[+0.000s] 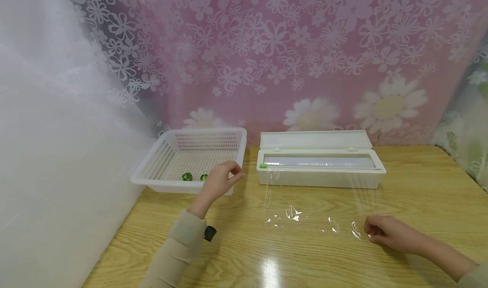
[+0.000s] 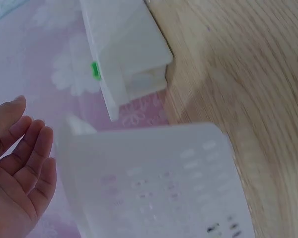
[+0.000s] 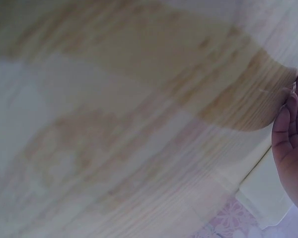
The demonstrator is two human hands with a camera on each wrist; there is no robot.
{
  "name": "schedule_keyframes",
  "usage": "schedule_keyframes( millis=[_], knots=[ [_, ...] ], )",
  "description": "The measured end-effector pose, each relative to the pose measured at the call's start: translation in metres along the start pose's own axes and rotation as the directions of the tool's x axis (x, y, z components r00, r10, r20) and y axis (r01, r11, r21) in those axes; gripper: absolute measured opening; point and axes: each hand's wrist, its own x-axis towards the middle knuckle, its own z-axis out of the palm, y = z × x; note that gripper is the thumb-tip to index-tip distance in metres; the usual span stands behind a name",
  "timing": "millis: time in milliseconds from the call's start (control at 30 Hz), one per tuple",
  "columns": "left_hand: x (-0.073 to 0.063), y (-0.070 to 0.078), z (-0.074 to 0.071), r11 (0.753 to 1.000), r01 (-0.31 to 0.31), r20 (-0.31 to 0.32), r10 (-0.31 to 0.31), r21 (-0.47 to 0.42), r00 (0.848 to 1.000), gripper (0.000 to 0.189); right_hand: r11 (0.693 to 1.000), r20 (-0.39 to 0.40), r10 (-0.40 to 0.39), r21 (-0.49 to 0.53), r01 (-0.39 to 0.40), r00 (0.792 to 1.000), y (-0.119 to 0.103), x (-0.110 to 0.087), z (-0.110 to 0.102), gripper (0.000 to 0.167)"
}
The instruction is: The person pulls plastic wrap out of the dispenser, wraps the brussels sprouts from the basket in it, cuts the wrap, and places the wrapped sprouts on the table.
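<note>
My right hand pinches a corner of clear cling film between thumb and fingers. The film stretches down from a white cling film box, whose lid stands up and shows the roll inside. In the right wrist view the film spreads away from the pinching fingers. Over the right front edge of a white plastic basket is my left hand. Its fingers are bent loosely, and the left wrist view shows nothing between them. Small green vegetables lie in the basket, one partly hidden by that hand.
A green slide cutter sits at the left end of the box's front edge. Box and basket stand side by side at the back of a wooden table. Behind them hangs a pink flowered curtain; a white sheet borders the left.
</note>
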Motion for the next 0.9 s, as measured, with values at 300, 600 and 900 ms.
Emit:
schedule_keyframes(
  millis=[300, 600, 900],
  knots=[
    [-0.003, -0.035, -0.012, 0.993, 0.117, -0.033, -0.117, -0.022, 0.993, 0.013, 1.0, -0.007, -0.01, -0.001, 0.01, 1.0, 0.001, 0.0, 0.001, 0.029],
    [-0.01, -0.067, -0.023, 0.967, 0.246, -0.018, -0.247, -0.065, 0.969, 0.016, 1.0, 0.009, -0.002, 0.022, 0.002, 1.0, 0.0, 0.0, 0.0, 0.028],
    [-0.011, -0.086, -0.027, 0.955, 0.295, 0.015, -0.295, -0.023, 0.955, 0.021, 1.0, 0.011, -0.002, 0.016, 0.002, 1.0, 0.002, -0.001, -0.001, 0.027]
  ],
)
